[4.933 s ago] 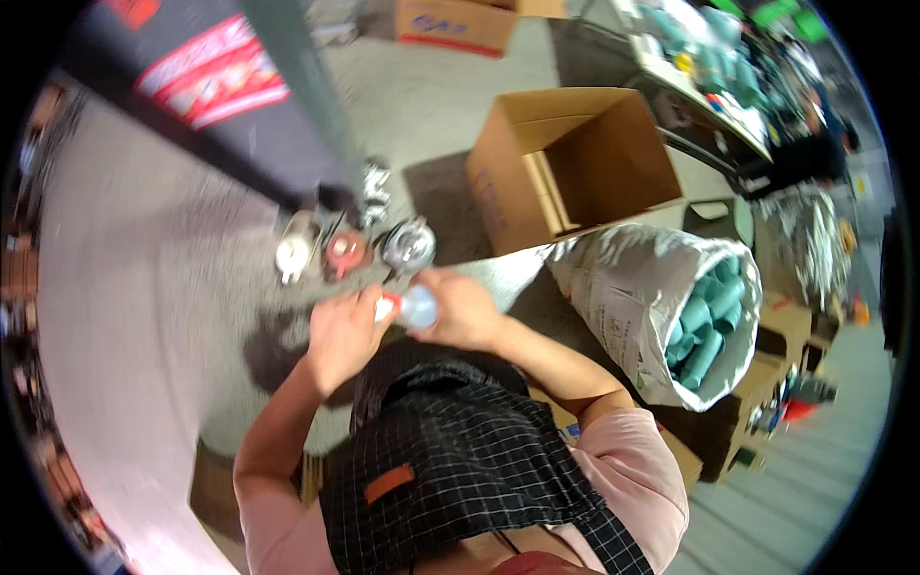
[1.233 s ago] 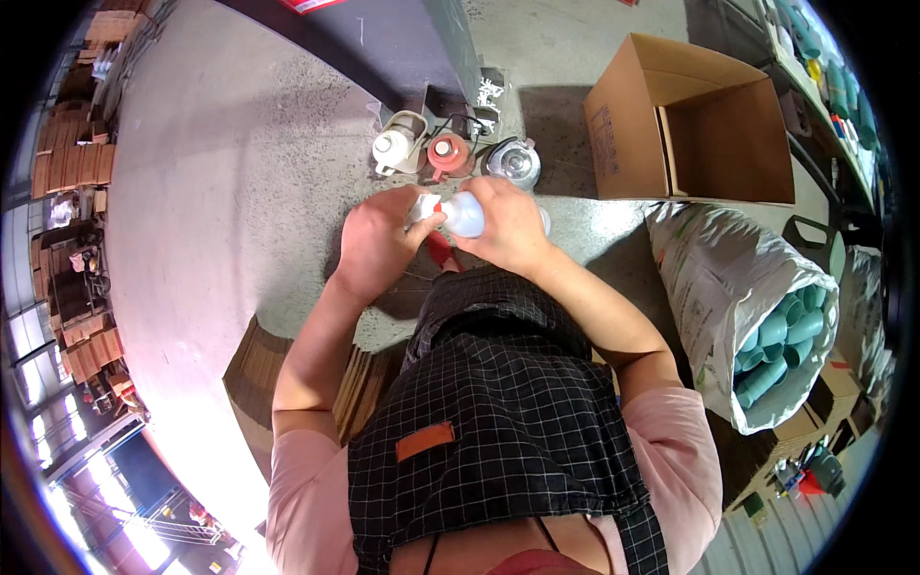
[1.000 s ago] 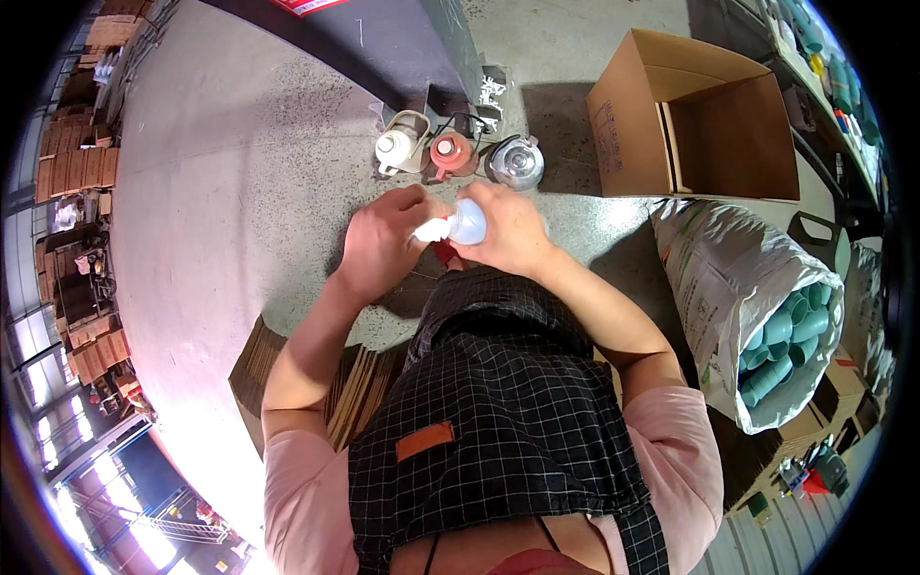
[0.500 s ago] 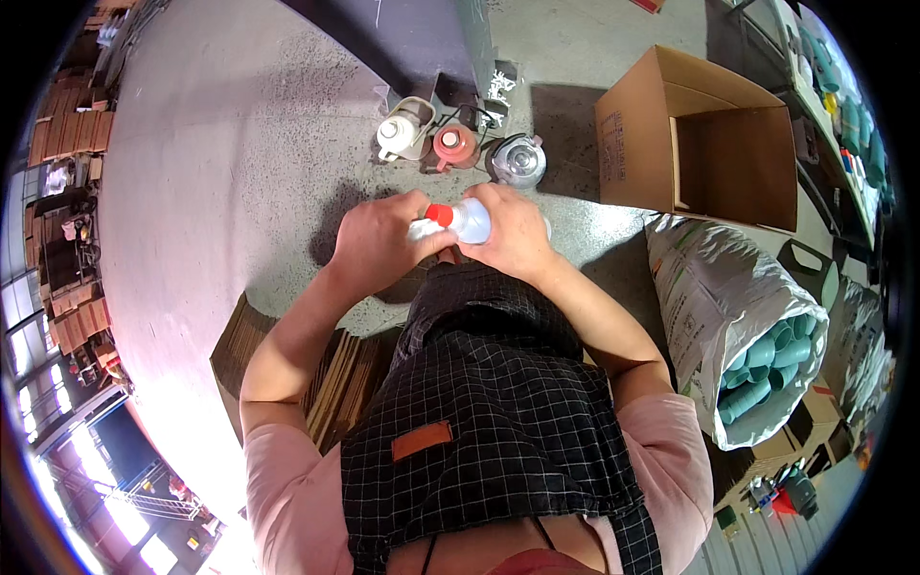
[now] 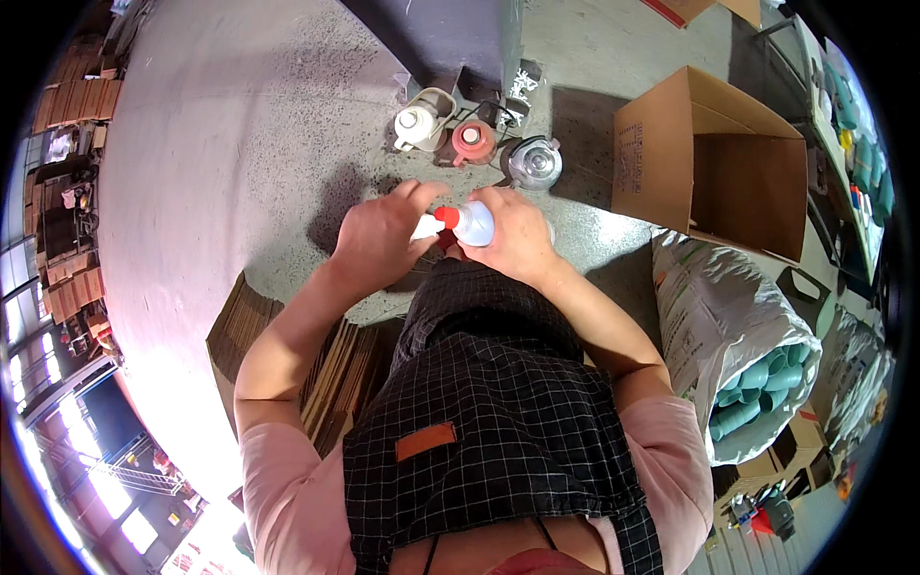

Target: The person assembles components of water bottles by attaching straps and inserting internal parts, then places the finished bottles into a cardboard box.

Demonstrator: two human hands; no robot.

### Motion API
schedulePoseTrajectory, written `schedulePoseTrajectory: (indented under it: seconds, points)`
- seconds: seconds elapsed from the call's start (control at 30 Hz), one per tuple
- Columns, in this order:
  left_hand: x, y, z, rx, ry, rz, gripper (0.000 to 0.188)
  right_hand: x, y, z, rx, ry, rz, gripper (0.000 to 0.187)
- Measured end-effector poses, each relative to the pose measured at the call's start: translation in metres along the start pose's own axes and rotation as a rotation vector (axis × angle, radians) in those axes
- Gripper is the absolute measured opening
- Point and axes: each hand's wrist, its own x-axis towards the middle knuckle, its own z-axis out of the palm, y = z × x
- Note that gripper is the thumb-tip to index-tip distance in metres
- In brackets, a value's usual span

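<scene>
My right hand (image 5: 516,230) is wrapped round a translucent pale bottle (image 5: 474,223), which lies tilted toward the left above my lap. The bottle has a red collar (image 5: 447,218) and a white top piece (image 5: 427,228). My left hand (image 5: 383,235) is curled around that white top, its thumb below and its index finger raised above the collar. The rest of the top is hidden in the left palm, and the bottle's lower part is behind the right fingers.
Ahead on the floor stand a white jug (image 5: 416,126), a red jug (image 5: 473,142) and a clear container (image 5: 535,163), by a grey steel column (image 5: 450,48). Rightward are an open cardboard box (image 5: 654,153) and a white sack (image 5: 714,297) of green tubes. Flattened cardboard (image 5: 335,374) is stacked at left.
My left index finger has lifted off the red collar and straightened, so more of the collar and white top shows. The right hand still grips the bottle. The whole view has shifted slightly.
</scene>
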Motion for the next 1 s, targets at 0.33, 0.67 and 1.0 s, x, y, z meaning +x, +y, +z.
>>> schedulePoseTrajectory:
  seconds: [0.33, 0.67, 1.0]
  points:
    - [0.001, -0.088, 0.009, -0.038, -0.111, -0.082, 0.032, 0.051, 0.0, 0.059, -0.097, -0.139, -0.014, 0.052]
    - [0.055, -0.211, 0.032, 0.034, -0.101, 0.062, 0.027, 0.15, 0.036, 0.152, -0.073, -0.121, -0.04, 0.047]
    - [0.167, -0.326, 0.106, -0.1, -0.15, -0.136, 0.026, 0.262, 0.164, 0.237, -0.091, -0.246, -0.061, 0.048]
